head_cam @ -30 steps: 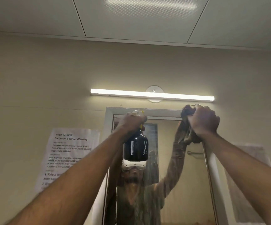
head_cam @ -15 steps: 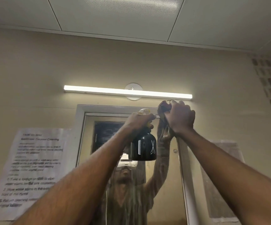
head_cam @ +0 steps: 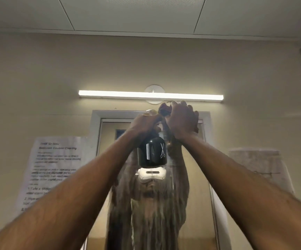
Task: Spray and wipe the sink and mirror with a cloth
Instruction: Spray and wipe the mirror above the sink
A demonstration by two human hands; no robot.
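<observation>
A wall mirror in a pale frame fills the lower middle and reflects a person with raised arms. My left hand grips the top of a black spray bottle marked with a comb and scissors, held up in front of the glass. My right hand holds a dark cloth bunched against the mirror's top edge, right beside the left hand. Part of the cloth hangs down behind the bottle. The sink is out of view.
A lit tube lamp runs along the wall just above the mirror. A printed instruction sheet is stuck to the wall on the left. Another pale sheet hangs on the right. Ceiling tiles lie overhead.
My right hand with the cloth has slid left along the mirror's top edge, from its right corner toward the middle. The bottle stays raised beside it. The view has shifted.
</observation>
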